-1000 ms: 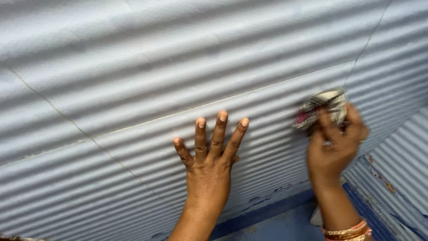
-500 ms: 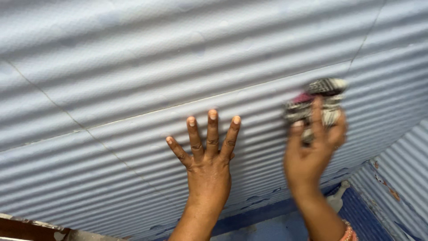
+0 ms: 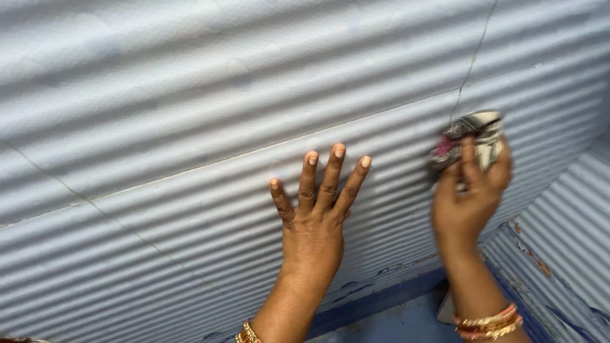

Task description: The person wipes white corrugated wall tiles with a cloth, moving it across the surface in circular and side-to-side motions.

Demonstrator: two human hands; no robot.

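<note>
Head view: a crumpled striped grey-and-pink cloth (image 3: pixel 471 138) is gripped by the right hand (image 3: pixel 469 200) against the white ribbed wall (image 3: pixel 190 95), while the left hand (image 3: pixel 314 219) is pressed flat, fingers spread wide.

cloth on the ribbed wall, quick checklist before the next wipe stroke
1. Cloth held firmly: ok, the right hand has it bunched up, with fingers laid over it.
2. Cloth against the surface: ok, it looks pressed onto the white ribbed wall.
3. Left hand bracing: ok, it lies flat on the wall with fingers spread, apart from the cloth.
4. Room for the stroke: ok, bare wall shows between the cloth and the left hand, and above the cloth.
5. Seam line above the cloth: cannot tell whether it is a crack or a joint.
6. Bangles free of the wall: cannot tell.
</note>
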